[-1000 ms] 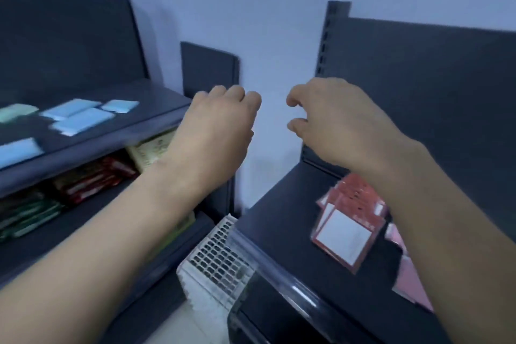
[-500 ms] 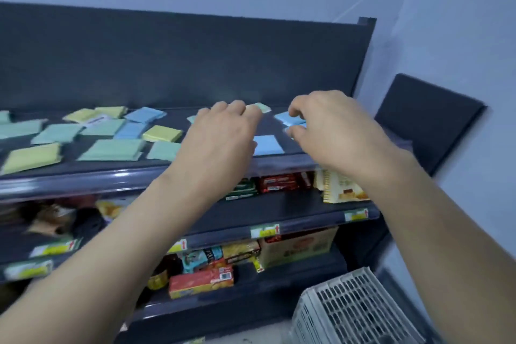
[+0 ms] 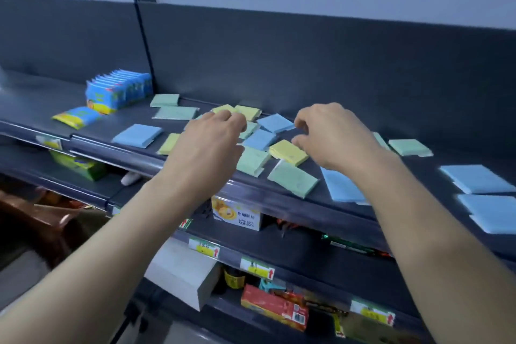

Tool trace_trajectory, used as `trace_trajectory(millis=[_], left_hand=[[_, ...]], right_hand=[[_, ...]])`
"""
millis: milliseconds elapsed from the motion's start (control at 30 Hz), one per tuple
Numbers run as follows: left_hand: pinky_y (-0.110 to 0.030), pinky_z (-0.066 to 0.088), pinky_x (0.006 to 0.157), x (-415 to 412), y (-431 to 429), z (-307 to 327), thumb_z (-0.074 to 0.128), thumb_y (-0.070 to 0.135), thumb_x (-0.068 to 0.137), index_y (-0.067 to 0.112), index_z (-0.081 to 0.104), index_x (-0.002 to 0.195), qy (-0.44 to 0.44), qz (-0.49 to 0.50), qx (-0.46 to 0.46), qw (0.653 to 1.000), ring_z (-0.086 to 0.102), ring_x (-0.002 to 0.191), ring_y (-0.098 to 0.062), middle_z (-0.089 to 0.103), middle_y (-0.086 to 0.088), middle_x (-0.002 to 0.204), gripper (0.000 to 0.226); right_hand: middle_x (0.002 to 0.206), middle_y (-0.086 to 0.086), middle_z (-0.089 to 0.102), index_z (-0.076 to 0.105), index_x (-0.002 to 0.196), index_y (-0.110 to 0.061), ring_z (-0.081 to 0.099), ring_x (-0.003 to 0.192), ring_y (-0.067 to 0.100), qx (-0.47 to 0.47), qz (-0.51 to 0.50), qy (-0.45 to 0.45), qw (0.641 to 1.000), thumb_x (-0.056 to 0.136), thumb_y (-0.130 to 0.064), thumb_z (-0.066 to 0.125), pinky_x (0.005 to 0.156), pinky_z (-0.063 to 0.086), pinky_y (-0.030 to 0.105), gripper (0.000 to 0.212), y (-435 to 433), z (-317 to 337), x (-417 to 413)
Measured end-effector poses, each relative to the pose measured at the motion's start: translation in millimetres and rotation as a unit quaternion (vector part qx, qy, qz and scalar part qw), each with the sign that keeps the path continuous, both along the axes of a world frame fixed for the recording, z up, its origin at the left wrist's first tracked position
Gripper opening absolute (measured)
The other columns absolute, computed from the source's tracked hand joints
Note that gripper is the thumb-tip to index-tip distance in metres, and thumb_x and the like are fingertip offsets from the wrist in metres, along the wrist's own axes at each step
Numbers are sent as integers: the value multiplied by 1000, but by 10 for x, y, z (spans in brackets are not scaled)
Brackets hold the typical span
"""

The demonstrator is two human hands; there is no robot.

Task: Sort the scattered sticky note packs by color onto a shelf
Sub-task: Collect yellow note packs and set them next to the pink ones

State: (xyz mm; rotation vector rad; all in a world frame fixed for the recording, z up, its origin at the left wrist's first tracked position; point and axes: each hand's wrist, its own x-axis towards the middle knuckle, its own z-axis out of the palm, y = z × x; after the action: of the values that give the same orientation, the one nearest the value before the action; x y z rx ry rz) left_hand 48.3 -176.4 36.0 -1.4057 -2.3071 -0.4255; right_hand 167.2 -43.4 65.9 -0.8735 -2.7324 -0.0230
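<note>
Sticky note packs in blue, green and yellow lie scattered on the dark top shelf (image 3: 293, 204). My left hand (image 3: 212, 142) hovers over the middle of the scatter with loosely curled fingers and holds nothing. Under it lie a green pack (image 3: 252, 160) and a yellow pack (image 3: 169, 143). My right hand (image 3: 332, 137) hovers beside it, fingers curled, thumb just above a yellow pack (image 3: 289, 151) and empty. A blue pack (image 3: 275, 122) lies between the hands. Further packs: blue (image 3: 136, 135) on the left, green (image 3: 293, 179) in front, blue (image 3: 474, 178) at right.
A row of blue snack packets (image 3: 117, 91) stands at the shelf's back left, with one packet (image 3: 76, 117) lying flat in front. Lower shelves hold a white-yellow carton (image 3: 237, 215), a white box (image 3: 181, 271) and a red box (image 3: 275, 307). The dark back panel rises behind.
The view has swung left from a corner shelf with red packs to the shelf of scattered packs. Both hands keep the same raised, curled pose and hold nothing.
</note>
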Motion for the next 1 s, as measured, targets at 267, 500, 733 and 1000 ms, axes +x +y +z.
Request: trace_trajectory(millis=[267,500,733,1000], left_hand=[[-36,40,85,-521,430,0,56,18,90,13,52,119,-44,75,-27,996,50,107,-28,56,-5,117,29],[-39,46,84,-1274,285,-159,56,12,90,13,54,115,-130,162,-67,976,54,102,-28,56,-4,115,25],[-31,40,92,-2055,236,-401,71,28,80,18,51,129,-222,127,-197,947,49,118,-23,52,0,131,53],[-25,42,65,-2527,292,-385,79,37,70,18,49,130,-275,29,-316,908,49,82,-17,50,3,111,69]], right_hand=[[100,11,65,62,107,-5,61,88,31,-11,68,-7,998,89,-12,55,74,52,39,20,625,1,-784],[104,10,66,61,113,-6,63,95,31,-26,126,-31,991,88,-10,56,77,53,39,26,678,-155,-1500],[105,10,64,61,114,-8,62,95,32,-35,112,-51,992,89,-18,57,79,53,41,28,627,-211,-2030],[108,14,65,62,113,-4,62,99,34,-64,53,-56,995,91,-28,58,74,50,36,32,520,-222,-2615]])
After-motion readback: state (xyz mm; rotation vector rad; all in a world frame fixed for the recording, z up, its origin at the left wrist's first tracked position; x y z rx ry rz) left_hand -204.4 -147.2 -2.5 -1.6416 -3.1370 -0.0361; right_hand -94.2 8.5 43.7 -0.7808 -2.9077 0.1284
